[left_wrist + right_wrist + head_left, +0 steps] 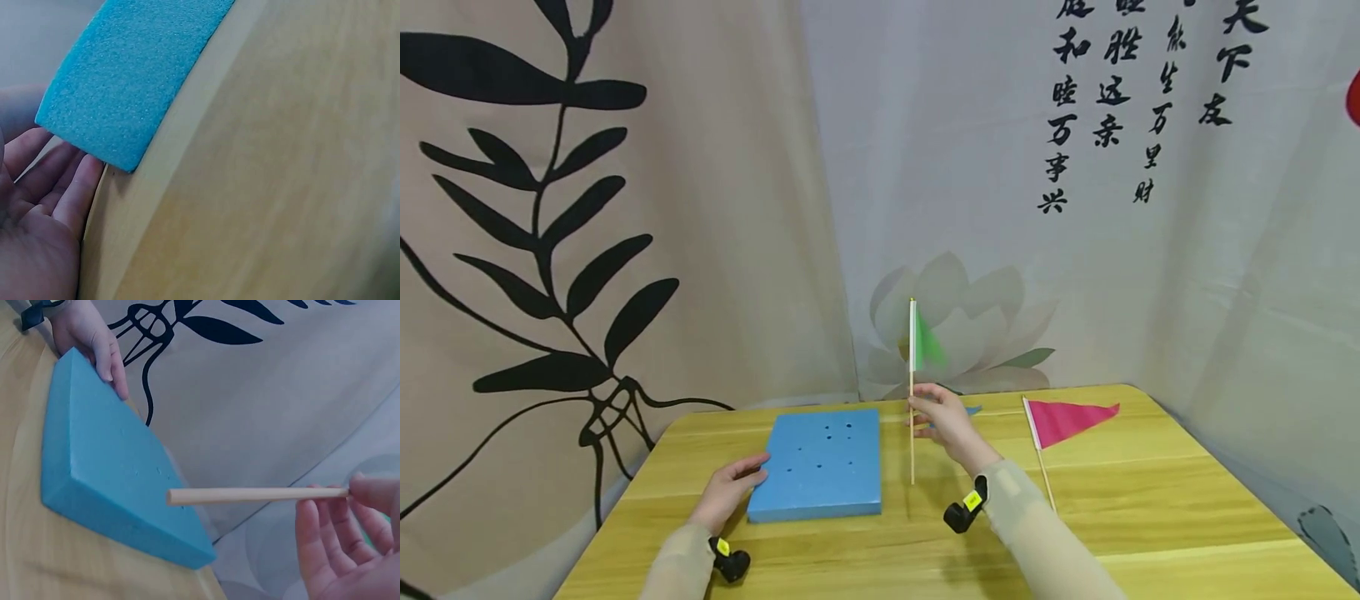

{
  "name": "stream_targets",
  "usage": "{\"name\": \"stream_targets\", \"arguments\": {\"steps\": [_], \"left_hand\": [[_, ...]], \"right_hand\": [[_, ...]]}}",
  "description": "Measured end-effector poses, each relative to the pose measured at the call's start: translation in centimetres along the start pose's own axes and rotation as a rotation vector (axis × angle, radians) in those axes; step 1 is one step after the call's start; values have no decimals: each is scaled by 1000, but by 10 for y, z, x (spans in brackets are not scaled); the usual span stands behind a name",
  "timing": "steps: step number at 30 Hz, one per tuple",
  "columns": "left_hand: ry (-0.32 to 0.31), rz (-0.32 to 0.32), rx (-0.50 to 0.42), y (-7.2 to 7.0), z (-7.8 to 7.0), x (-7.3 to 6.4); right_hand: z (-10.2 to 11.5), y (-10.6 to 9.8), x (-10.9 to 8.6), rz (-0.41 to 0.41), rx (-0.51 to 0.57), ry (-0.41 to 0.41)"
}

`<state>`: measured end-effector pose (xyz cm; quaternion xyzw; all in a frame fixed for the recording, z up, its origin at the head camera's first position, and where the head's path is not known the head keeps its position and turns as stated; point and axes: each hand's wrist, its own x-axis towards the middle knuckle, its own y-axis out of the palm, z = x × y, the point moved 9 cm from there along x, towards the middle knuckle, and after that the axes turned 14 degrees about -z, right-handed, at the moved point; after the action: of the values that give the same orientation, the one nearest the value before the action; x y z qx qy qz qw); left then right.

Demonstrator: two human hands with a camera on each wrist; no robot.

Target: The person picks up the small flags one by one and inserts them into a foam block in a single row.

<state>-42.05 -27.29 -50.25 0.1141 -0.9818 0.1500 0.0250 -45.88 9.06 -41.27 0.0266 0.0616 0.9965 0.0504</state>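
A blue foam block [820, 492] with several small holes in its top lies flat on the wooden table. My left hand [728, 492] touches its left edge; in the left wrist view the fingers [78, 190] lie along the block's side [125, 94]. To the right of the block, my right hand [951, 421] pinches the thin wooden stick of a green flag [928, 343]. The flag stands upright, and the stick's lower end [181, 497] points down beside the block, apart from it in the head view. Most of the green cloth is hidden in the right wrist view.
A pink flag [1067, 421] lies on the table [1180, 500] at the right, its stick partly behind my right sleeve. Behind my right hand a bit of a blue flag [973, 410] shows. A printed curtain [760, 208] hangs behind the table.
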Motion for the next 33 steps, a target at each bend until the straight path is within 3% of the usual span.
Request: {"name": "stream_targets", "arguments": {"steps": [14, 18, 33], "left_hand": [[-4, 5, 1, 1, 2, 0], [3, 11, -15, 1, 2, 0], [22, 4, -20, 0, 0, 0]], "right_hand": [[33, 22, 2, -77, 98, -104], [39, 33, -2, -67, 125, -122], [27, 77, -5, -54, 181, -189]]}}
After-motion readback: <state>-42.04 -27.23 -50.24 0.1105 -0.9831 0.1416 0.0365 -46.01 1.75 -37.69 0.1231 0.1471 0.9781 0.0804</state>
